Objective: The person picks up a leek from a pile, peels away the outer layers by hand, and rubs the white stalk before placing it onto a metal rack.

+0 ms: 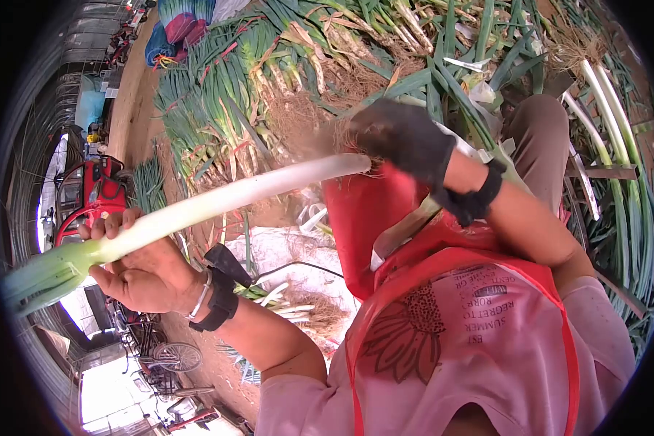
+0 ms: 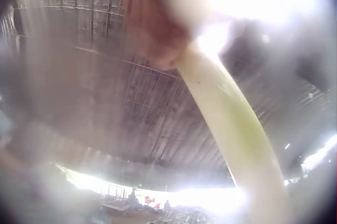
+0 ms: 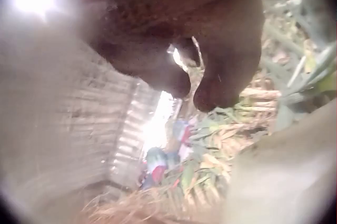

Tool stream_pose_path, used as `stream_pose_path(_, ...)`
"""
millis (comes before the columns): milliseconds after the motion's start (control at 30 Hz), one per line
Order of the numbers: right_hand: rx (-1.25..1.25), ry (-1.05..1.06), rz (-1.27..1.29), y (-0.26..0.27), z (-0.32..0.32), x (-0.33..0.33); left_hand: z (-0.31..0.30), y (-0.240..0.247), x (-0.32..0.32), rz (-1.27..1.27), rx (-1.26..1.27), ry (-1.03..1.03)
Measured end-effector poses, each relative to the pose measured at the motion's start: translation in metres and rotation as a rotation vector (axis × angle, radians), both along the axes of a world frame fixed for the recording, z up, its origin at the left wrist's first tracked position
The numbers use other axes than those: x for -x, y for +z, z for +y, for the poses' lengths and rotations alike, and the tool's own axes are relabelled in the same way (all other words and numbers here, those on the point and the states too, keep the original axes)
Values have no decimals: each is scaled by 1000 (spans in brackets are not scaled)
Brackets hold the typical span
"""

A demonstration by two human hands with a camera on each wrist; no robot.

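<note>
While the left hand [image 1: 149, 272] grips a leek [image 1: 225, 200], fingers and thumb curled round the stem beside its green leaves, the white end reaches across to just beside the gloved right hand [image 1: 403, 142]. That hand's fingers bend inward with a thin pale strip [image 3: 195, 76] between the tips; whether pinched, I cannot tell. Piled leeks [image 1: 225, 109] lie beyond both hands.

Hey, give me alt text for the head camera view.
A person's bare left hand holds a long leek, its white end beside their dark-gloved right hand. They wear a red apron over a pink shirt, and many other leeks lie on the ground.
</note>
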State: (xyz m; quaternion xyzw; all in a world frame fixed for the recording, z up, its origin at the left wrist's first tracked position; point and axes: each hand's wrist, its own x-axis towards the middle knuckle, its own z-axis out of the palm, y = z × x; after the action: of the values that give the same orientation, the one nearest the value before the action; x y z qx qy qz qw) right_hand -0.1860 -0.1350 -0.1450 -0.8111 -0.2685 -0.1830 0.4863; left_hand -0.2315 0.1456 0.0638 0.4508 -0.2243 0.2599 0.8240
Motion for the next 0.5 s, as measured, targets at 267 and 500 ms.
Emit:
stream_pose_path(267,249,54,79,10,35,26,8,-8,5,44,70,143)
stream_pose_path(500,211,9,32,1,41,23,24,-14,1,16,38,-138)
